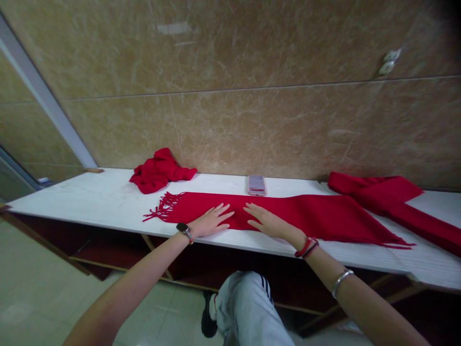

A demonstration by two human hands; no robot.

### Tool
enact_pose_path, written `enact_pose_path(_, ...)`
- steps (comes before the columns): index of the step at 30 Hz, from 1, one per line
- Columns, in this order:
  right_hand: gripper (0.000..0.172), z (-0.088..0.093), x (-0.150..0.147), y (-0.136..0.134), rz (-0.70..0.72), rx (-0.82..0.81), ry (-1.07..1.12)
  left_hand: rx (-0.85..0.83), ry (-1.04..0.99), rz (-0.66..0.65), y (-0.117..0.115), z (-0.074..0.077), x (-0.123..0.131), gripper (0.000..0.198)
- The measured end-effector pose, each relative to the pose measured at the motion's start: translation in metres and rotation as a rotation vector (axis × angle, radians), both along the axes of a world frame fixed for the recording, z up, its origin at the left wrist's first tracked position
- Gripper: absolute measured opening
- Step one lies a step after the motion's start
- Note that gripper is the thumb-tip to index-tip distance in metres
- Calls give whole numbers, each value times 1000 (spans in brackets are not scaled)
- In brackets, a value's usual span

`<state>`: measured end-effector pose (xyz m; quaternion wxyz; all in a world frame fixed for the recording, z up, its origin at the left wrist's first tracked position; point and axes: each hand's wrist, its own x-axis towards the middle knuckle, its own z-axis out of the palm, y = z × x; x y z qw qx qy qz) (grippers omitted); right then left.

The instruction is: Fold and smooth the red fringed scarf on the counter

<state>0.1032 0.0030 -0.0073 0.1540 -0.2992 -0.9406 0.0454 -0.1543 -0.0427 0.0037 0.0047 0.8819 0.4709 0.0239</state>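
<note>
A long red scarf with fringe at its left end lies stretched flat along the white counter. My left hand rests on the scarf's left part, fingers spread, a ring on one finger and a dark watch at the wrist. Just right of it, my right hand lies on the scarf's middle with its fingers stretched out. The two sets of fingertips point toward each other with a small gap between. Neither hand grips the cloth. Toward the right, the scarf slants to a pointed corner with a few fringe strands.
A crumpled red cloth sits at the back left of the white counter. Against the wall, behind the scarf, lies a phone. Another red scarf is folded over itself at the right. Tiled wall bounds the back.
</note>
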Motion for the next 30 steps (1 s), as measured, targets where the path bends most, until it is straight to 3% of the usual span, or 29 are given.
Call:
enact_pose_path(5,45,2,0,-26,119,-116,-139,-116,43,-41,-6,-1,-6,47)
enact_pose_path(11,46,16,13,-20,137,-259,-204,-186,-51,3,-3,12,-5,43)
enact_pose_path(16,51,13,-21,-3,-94,-103,-65,71,-107,205,17,7,13,47)
enact_pose_path(18,54,4,-32,2,-201,-60,-71,79,-45,305,25,0,16,49)
enact_pose_path(21,53,-8,-36,4,-230,25,-107,43,8,377,33,-11,13,50)
enact_pose_path(25,52,-16,-15,6,-210,128,-161,41,17,382,32,-14,9,50)
enact_pose_path(30,46,-19,35,22,-225,194,-266,27,30,380,31,-8,11,49)
